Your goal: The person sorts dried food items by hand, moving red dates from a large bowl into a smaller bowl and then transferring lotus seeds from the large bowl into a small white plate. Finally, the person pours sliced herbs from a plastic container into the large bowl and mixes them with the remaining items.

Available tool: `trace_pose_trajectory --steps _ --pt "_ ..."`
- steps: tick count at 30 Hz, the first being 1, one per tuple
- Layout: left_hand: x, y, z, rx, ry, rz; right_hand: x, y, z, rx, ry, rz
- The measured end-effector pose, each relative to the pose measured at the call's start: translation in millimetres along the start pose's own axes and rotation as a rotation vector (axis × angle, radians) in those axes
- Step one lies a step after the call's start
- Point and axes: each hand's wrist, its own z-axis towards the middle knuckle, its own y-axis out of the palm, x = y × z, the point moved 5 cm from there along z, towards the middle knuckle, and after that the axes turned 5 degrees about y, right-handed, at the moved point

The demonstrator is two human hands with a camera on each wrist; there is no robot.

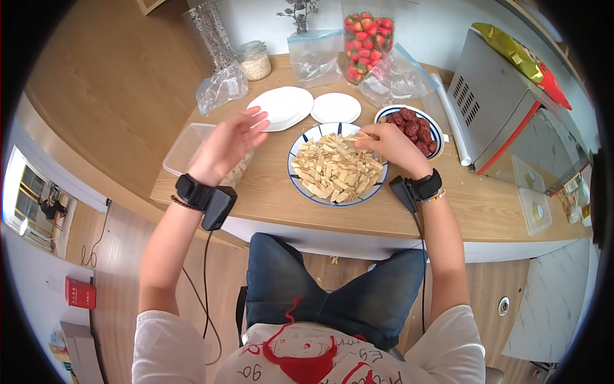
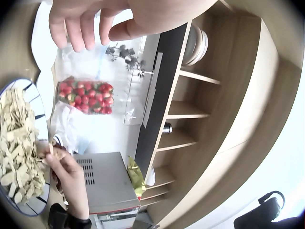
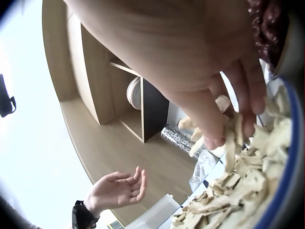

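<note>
In the head view, a white bowl with blue stripes (image 1: 311, 134) is heaped with pale dried root slices (image 1: 336, 171). At its far right side my right hand (image 1: 398, 147) dips in with fingers bent. The right wrist view shows a few slices (image 3: 230, 145) pinched between thumb and fingers. My left hand (image 1: 231, 146) hovers with loosely spread fingers and holds nothing. Under it stands a clear plastic container (image 1: 182, 146), partly hidden by the hand and wrist, with more pale slices (image 1: 238, 173) inside.
Beside the bowl sits a dish of red dates (image 1: 416, 128). White plates (image 1: 281, 105) lie behind. Farther back are a container of strawberries (image 1: 368, 41), plastic bags (image 1: 396, 77) and a jar (image 1: 254, 61). A microwave (image 1: 492, 96) and a white roll (image 1: 453, 121) stand at right.
</note>
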Motion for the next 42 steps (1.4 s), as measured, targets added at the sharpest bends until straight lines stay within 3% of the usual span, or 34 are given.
trace_pose_trajectory --steps 5,7,12,16,20,23,29,33,35,39,42 --pt "-37.3 44.3 8.2 -0.179 -0.310 -0.254 3.9 7.2 5.5 -0.059 -0.066 0.298" --pt "-55.2 50.5 15.4 -0.137 -0.366 -0.316 5.2 11.7 7.8 -0.066 -0.083 0.408" --pt "-91.0 75.1 27.4 -0.048 -0.466 -0.504 -4.9 8.1 6.9 -0.062 -0.057 0.381" --pt "-109.9 96.8 41.6 -0.176 -0.428 -0.649 -9.2 9.9 6.3 -0.019 -0.140 0.419" --pt "-120.2 109.8 48.0 -0.180 -0.445 -0.841 -16.4 10.4 1.6 0.019 -0.163 0.480" --pt "-117.3 108.6 48.5 -0.147 -0.400 -0.788 -15.6 8.0 2.3 0.023 -0.168 0.532" --pt "-101.0 88.5 45.5 -0.130 -0.327 -0.643 -18.5 0.1 1.3 0.110 -0.204 0.456" --pt "-60.3 55.5 27.7 -0.181 -0.282 -0.662 -15.8 -0.3 1.6 0.136 -0.184 0.409" --pt "-31.0 27.0 18.0 -0.137 -0.142 -0.681 -14.8 -0.3 1.2 0.123 -0.172 0.405" --pt "12.0 -47.6 -1.6 0.041 -0.033 -0.559 -19.4 0.6 1.8 0.093 -0.176 0.423" --pt "25.0 -80.6 -17.3 0.159 -0.040 -0.375 -18.0 7.9 1.5 -0.019 -0.155 0.295"
